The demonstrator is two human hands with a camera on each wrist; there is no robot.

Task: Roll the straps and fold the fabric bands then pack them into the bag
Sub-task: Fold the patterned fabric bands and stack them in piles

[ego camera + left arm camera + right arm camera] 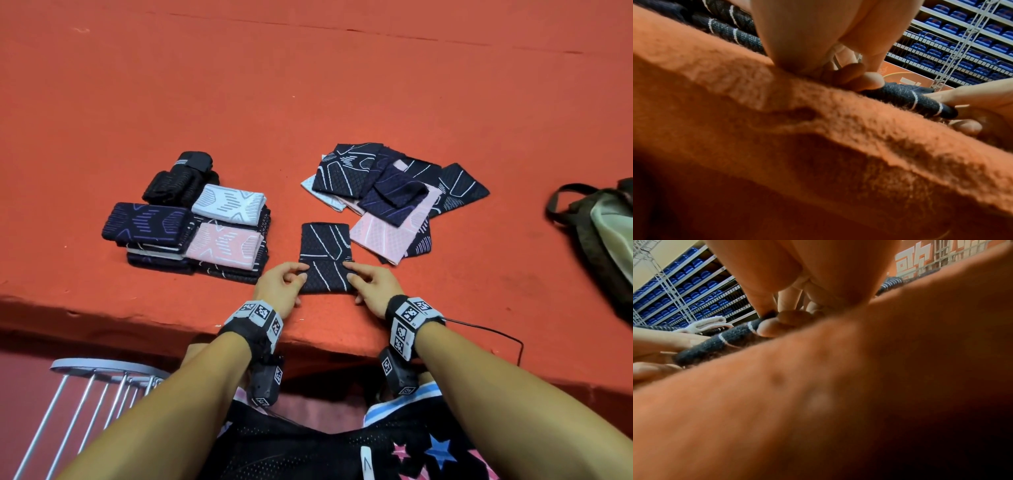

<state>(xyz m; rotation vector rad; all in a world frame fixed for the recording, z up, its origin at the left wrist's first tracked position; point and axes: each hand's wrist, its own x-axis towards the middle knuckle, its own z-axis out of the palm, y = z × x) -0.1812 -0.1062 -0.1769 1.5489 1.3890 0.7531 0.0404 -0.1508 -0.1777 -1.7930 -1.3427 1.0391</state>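
Observation:
A dark fabric band with white lines [325,257] lies on the orange surface [308,102] near its front edge, its near end folded over. My left hand [291,277] pinches the fold's left corner and my right hand [356,274] pinches its right corner. In the left wrist view my left hand [865,81] pinches the dark fabric band [908,97]. In the right wrist view my right hand [768,321] pinches the same dark band [731,340]. Folded bands [191,233] are stacked at the left with black rolled straps [181,178] behind. Unfolded bands [394,195] lie heaped at the right.
A dark olive bag [603,233] with a loop handle sits at the right edge of the surface. A thin black cable [496,334] runs along the front edge. A white metal rack [85,394] stands below at the left.

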